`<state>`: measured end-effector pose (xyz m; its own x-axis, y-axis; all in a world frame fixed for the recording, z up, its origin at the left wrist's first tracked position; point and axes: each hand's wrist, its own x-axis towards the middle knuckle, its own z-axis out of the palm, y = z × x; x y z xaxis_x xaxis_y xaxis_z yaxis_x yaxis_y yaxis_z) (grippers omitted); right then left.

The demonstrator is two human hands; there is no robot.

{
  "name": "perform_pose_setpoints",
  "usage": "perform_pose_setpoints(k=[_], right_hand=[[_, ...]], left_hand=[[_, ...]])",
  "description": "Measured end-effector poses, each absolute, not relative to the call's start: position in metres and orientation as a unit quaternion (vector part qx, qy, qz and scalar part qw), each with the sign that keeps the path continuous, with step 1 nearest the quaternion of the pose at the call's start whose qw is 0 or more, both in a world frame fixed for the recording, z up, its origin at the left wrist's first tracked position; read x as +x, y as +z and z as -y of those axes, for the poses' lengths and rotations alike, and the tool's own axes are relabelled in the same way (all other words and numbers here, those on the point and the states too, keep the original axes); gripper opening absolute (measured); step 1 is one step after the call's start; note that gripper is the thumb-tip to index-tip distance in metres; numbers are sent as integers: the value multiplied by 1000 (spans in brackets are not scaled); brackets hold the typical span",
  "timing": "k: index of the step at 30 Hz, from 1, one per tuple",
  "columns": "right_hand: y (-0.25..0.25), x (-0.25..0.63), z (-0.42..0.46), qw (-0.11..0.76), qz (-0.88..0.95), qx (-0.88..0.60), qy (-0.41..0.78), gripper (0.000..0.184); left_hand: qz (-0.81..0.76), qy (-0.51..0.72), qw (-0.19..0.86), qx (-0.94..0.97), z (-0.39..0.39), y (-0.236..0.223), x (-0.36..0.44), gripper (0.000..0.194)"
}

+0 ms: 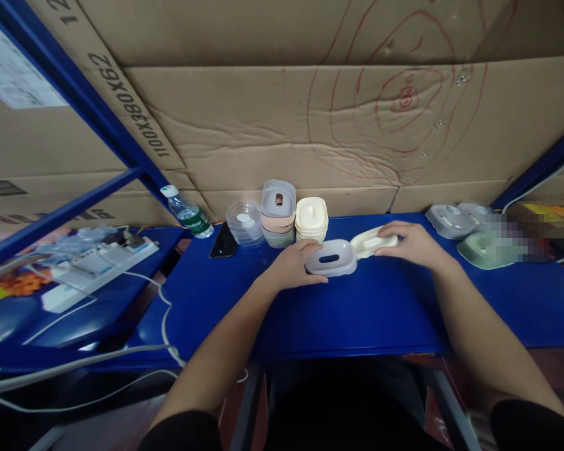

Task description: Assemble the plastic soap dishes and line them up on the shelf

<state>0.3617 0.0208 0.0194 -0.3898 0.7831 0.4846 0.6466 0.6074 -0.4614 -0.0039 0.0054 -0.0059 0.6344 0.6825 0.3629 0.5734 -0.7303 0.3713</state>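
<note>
In my left hand point(294, 266) is a grey plastic lid with an oval slot point(345, 263), fingers curled over its left side. My right hand point(411, 243) grips a cream plastic piece point(366, 244) by its right end, thumb below and fingers above. The two pieces are close together over the blue table; whether they touch I cannot tell. Just behind them stands a stack of cream pieces point(311, 213). Beside that, on its left, is a stack of slotted pieces point(279, 194) with grey on top and pinkish and greenish ones under it.
Clear plastic containers point(245, 225), a black phone point(224, 241) and a water bottle point(188, 213) are on the left. At the right lie grey assembled pieces point(451, 220) and a green one point(479, 252). A power strip point(103, 266) with cables sits far left; cardboard point(263, 106) backs the blue table point(348, 319).
</note>
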Motion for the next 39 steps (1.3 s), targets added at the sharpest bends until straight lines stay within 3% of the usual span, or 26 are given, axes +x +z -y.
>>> perform_pose_setpoints(k=[7, 9, 13, 17, 19, 23, 28, 31, 35, 39], right_hand=[[29, 367, -20, 490, 741, -453, 84, 37], [27, 347, -12, 490, 756, -411, 139, 40], [17, 306, 6, 432, 816, -321, 208, 44], [9, 289, 12, 437, 826, -290, 207, 46], [6, 290, 10, 449, 824, -285, 197, 55], [-5, 294, 3, 424, 831, -290, 214, 89], [-14, 289, 3, 381, 822, -346, 244, 105], [-13, 285, 5, 360, 826, -365, 234, 102], [-13, 283, 5, 360, 832, -363, 216, 95], [-14, 283, 5, 343, 851, -350, 189, 95]], left_hand=[[-356, 212, 90, 906, -4, -6, -1, 98], [-348, 264, 71, 897, -3, -4, 0, 89], [-289, 328, 15, 899, -1, -3, 2, 51], [-246, 350, -29, 903, -2, -8, 1, 35], [-252, 366, -32, 895, -4, -9, -2, 32], [-287, 412, -28, 864, -8, -6, -12, 27], [-346, 516, -33, 783, -6, 3, -17, 14], [-399, 546, 1, 737, -4, 6, -11, 17], [-413, 555, 127, 710, -5, 0, 1, 32], [-407, 583, 226, 666, -4, -7, 16, 33]])
